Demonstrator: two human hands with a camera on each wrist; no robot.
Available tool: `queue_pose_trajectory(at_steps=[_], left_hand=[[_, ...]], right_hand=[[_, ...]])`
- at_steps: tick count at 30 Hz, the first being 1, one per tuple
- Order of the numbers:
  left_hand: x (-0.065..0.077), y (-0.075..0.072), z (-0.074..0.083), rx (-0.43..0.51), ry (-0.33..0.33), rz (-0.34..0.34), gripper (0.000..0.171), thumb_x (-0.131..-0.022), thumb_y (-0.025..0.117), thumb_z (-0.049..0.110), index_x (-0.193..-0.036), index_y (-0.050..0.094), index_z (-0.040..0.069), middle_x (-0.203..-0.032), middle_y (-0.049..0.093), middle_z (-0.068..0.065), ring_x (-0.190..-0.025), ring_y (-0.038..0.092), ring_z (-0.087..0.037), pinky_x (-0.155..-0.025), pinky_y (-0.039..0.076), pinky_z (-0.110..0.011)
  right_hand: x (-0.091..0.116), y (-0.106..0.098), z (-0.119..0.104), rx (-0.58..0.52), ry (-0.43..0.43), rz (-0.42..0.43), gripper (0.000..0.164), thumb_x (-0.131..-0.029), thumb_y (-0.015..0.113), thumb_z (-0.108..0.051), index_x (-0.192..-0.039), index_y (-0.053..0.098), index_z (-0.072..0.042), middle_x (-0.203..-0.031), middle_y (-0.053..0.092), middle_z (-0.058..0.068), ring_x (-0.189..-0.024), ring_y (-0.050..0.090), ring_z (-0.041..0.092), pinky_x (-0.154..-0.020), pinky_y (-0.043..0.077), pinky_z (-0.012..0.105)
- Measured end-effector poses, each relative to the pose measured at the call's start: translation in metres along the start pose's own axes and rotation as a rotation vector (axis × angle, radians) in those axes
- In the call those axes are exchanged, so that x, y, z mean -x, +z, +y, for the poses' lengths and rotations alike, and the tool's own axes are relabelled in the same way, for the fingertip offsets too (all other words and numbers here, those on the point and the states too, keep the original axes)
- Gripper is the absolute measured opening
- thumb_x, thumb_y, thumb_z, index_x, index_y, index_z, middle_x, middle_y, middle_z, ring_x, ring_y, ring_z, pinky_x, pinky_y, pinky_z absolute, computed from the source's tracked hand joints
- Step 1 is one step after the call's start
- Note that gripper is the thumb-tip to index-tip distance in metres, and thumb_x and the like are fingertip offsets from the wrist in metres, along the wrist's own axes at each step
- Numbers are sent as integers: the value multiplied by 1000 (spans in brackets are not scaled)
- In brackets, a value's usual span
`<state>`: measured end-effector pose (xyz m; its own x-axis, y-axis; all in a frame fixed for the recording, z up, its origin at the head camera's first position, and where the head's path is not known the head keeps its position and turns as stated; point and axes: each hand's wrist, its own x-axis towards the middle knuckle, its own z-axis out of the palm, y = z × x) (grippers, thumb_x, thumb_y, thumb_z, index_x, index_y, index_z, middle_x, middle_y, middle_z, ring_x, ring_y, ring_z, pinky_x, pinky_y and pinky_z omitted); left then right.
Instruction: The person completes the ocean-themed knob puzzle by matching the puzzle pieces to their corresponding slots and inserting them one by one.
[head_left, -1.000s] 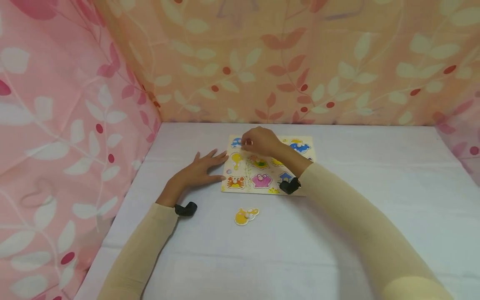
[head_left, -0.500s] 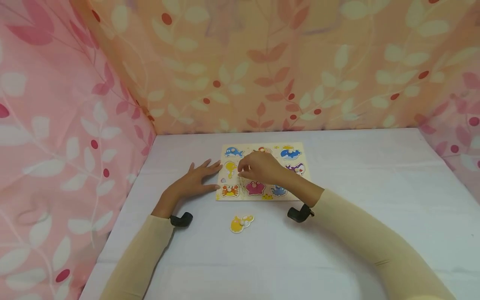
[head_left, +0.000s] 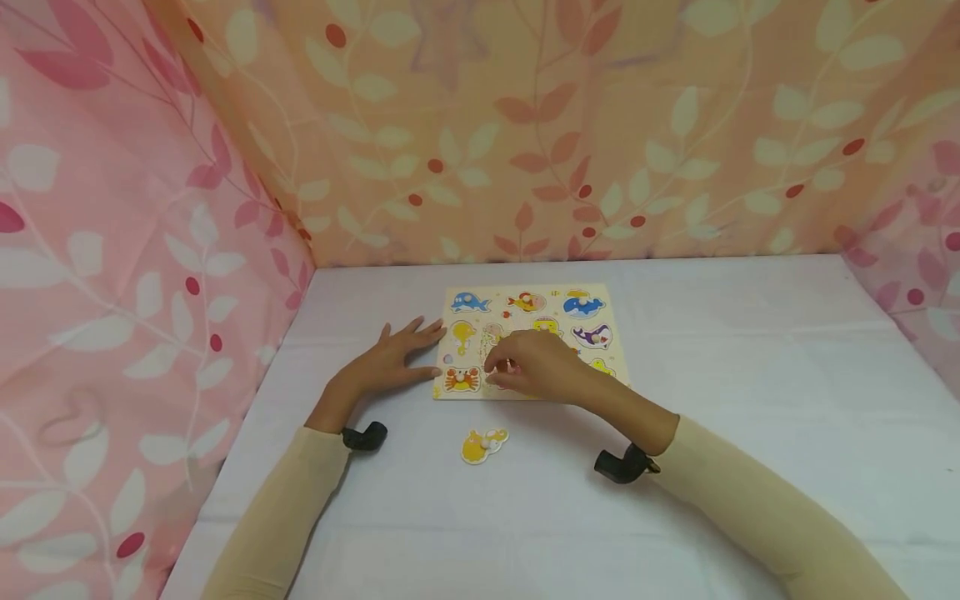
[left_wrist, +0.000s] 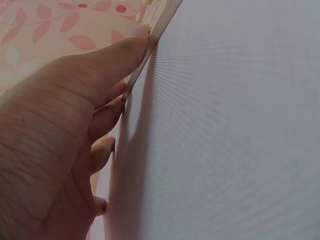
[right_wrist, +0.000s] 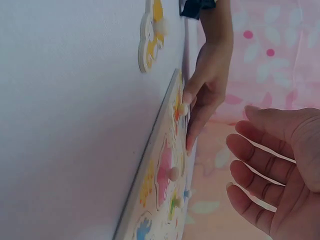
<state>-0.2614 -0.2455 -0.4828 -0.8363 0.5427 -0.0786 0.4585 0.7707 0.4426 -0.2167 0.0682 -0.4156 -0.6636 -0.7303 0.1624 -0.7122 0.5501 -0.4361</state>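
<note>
A knobbed sea-animal puzzle board [head_left: 477, 360] lies on the table. My left hand [head_left: 386, 362] is beside it, fingers spread and fairly straight, with the fingertips and thumb touching its left edge. In the left wrist view, the thumb [left_wrist: 120, 57] meets the board's side. Over the board's front middle hovers my right hand [head_left: 543, 367], fingers loosely curled. The right wrist view shows nothing between those fingers [right_wrist: 250, 150]. In front of the board lies a yellow puzzle piece [head_left: 474, 447] with a knob. The right hand partly hides a pink shell piece [right_wrist: 164, 172].
A crab piece [head_left: 462, 380] sits at the board's front left, below a yellow seahorse shape [head_left: 463, 336] with no visible knob. White cloth covers the table [head_left: 750, 350]. Floral curtains [head_left: 525, 125] stand at the back and sides.
My right hand has moved from the board's back left toward its front middle, uncovering the back row. My left hand stays at the left edge; the yellow piece has stayed put. The head view has shifted slightly.
</note>
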Motion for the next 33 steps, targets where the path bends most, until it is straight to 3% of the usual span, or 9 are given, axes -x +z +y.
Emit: queue_pose_trajectory(at_steps=[7, 14, 21, 33], left_hand=[[-2, -2, 0, -21, 4, -8, 80, -93, 64, 61, -159, 34, 28, -166, 26, 10, -157, 9, -25, -119, -6, -66], [-3, -4, -2, -28, 5, -6, 81, -92, 62, 64, -160, 34, 29, -166, 26, 10, -157, 10, -25, -119, -6, -66], [-4, 2, -4, -8, -13, -11, 83, -91, 63, 65, -159, 33, 30, -166, 25, 11, -157, 8, -24, -119, -7, -66], [-2, -1, -4, -18, -20, -17, 83, -91, 62, 66, -160, 33, 30, -166, 24, 10, -157, 8, -25, -119, -7, -65]], right_hand=[[15, 7, -10, -70, 15, -53, 14, -93, 76, -27, -104, 78, -19, -80, 62, -16, -77, 57, 10, -69, 49, 27], [17, 22, -20, -123, 47, -180, 15, -93, 76, -32, -105, 79, -25, -75, 60, -19, -73, 55, 5, -66, 47, 26], [17, 37, -20, -176, 41, -270, 11, -91, 78, -23, -102, 81, -23, -74, 61, -19, -71, 55, 5, -65, 47, 23], [17, 48, -22, -136, -2, -272, 12, -88, 81, -22, -100, 80, -23, -84, 66, -19, -77, 56, 4, -73, 49, 21]])
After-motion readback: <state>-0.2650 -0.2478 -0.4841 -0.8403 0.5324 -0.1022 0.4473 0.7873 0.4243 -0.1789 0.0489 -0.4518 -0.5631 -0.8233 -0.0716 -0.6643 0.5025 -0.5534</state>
